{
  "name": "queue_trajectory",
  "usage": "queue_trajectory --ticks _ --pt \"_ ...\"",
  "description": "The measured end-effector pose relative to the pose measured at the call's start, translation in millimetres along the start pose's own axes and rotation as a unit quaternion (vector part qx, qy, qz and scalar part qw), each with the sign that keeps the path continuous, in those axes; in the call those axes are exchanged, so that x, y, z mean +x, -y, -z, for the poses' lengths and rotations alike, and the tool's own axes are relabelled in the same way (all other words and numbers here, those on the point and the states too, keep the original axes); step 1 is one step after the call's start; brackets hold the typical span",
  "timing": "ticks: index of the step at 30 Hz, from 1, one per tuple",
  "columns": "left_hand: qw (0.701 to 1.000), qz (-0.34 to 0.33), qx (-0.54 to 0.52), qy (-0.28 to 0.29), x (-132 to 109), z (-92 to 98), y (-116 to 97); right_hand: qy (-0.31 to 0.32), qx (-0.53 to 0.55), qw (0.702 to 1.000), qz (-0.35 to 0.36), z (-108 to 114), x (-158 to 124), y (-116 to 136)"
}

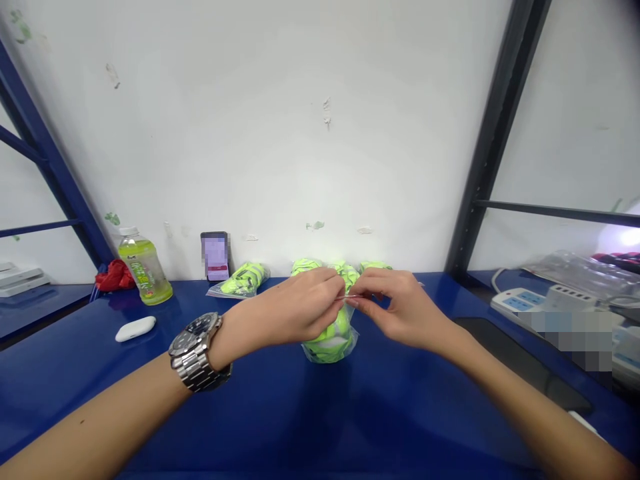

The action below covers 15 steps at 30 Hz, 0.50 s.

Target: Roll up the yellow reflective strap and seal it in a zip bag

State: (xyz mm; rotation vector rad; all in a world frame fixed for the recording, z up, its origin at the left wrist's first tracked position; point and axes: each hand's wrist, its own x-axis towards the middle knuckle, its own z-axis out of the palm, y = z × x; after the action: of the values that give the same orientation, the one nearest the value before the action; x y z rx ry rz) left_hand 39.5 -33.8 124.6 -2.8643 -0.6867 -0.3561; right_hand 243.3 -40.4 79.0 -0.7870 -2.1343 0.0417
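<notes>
Between my hands hangs a clear plastic zip bag (pixel 330 348) with a bright yellow-green striped bundle inside, held over the blue table. My left hand (pixel 295 303), a metal watch on its wrist, pinches the bag's top edge. Close beside it, my right hand (pixel 393 303) grips the same edge between thumb and fingers. The fingers cover part of the bag's upper portion. Behind them, against the wall, lie more yellow-green bundles; one bagged bundle (pixel 245 279) shows fully on the left.
On the left stand a green drink bottle (pixel 145 270), a red cloth (pixel 115 275), a white earbud case (pixel 135 329) and a propped phone (pixel 215 255). To the right are a dark flat tablet-like slab (pixel 520 360) and power strips (pixel 520 300). Metal posts rise at both sides.
</notes>
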Motion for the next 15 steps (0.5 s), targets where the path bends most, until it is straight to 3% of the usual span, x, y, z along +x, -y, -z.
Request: queue_trajectory --ticks 15 --pt "0.996 -0.052 0.058 -0.036 0 -14.5 3 0.009 -0.001 0.999 0.038 -3 -4 -5"
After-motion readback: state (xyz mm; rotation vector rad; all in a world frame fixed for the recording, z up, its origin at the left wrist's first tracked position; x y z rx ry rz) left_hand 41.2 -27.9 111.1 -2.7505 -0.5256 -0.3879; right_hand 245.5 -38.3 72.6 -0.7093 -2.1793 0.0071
